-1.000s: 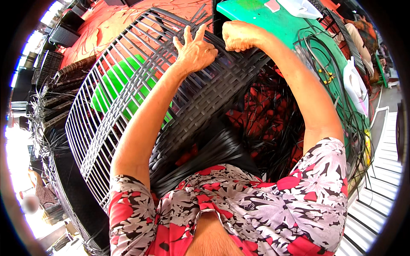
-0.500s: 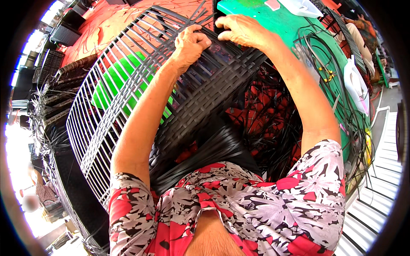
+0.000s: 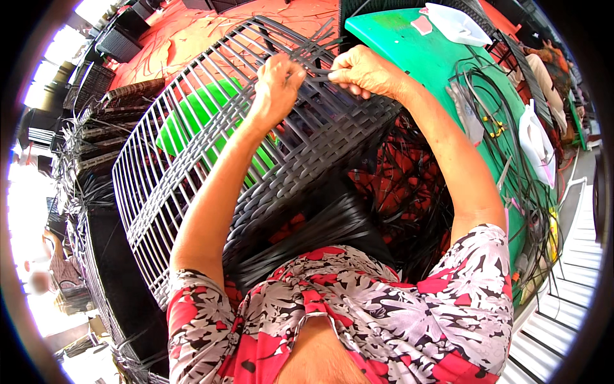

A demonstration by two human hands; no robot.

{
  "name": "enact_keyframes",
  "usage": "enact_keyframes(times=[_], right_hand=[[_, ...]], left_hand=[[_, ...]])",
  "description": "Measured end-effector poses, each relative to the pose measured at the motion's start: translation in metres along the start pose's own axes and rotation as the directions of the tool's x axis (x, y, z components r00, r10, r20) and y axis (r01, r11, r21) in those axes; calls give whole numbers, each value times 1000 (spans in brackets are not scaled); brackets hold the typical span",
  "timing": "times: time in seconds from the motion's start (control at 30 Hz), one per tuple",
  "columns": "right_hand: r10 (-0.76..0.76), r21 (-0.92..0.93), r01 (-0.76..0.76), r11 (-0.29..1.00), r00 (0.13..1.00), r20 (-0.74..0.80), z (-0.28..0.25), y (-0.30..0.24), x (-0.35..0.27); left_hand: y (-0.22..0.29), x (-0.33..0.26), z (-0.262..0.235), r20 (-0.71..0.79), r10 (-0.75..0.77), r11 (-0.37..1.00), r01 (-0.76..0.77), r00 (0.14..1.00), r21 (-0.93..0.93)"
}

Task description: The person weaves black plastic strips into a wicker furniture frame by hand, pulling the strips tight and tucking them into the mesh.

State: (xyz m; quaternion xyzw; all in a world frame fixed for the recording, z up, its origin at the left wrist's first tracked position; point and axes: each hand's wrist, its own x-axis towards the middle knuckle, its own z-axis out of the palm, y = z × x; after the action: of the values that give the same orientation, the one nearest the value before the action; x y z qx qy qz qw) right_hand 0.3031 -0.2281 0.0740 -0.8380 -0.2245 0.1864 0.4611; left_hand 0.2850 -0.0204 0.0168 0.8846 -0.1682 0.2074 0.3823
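A dark grey wicker panel leans across in front of me, with a dense woven band on its near side and open parallel bars beyond. Above its far right part, my right hand pinches a flat dark plastic strip between thumb and fingers. My left hand is closed at the panel's narrow woven band, beside the strip's other end. What its fingertips grip is hidden. Loose strip ends stick out past the panel's far edge. A bundle of black strips lies against my waist.
Tangled black strips pile up on red cloth below my right arm. At right stands a green table with white plastic containers and coiled strips. Something bright green shows beneath the panel. Stacked wicker pieces stand at left.
My right hand has come down and closed into a pinch, with a strip now visible between the hands. The left hand has shifted slightly down. The whole view has moved a little.
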Motion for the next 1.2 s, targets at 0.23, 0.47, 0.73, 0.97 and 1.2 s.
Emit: enact_keyframes(times=[0.23,0.47,0.73,0.97,1.2], right_hand=[[-147,-688,1,725,977,-153,21,-9,7],[-17,-772,18,635,1000,9,32,-7,26],[253,-465,-161,870,957,141,18,6,46],[93,-263,-72,962,993,67,16,2,16],[81,71,-65,995,964,-252,30,9,-3]], left_hand=[[17,-16,2,205,20,922,-97,979,376],[8,-16,36,356,-224,845,-1,907,534],[13,-5,30,368,-338,896,177,866,406],[13,-7,30,333,-361,889,215,871,404],[16,-9,31,321,-340,891,193,884,412]])
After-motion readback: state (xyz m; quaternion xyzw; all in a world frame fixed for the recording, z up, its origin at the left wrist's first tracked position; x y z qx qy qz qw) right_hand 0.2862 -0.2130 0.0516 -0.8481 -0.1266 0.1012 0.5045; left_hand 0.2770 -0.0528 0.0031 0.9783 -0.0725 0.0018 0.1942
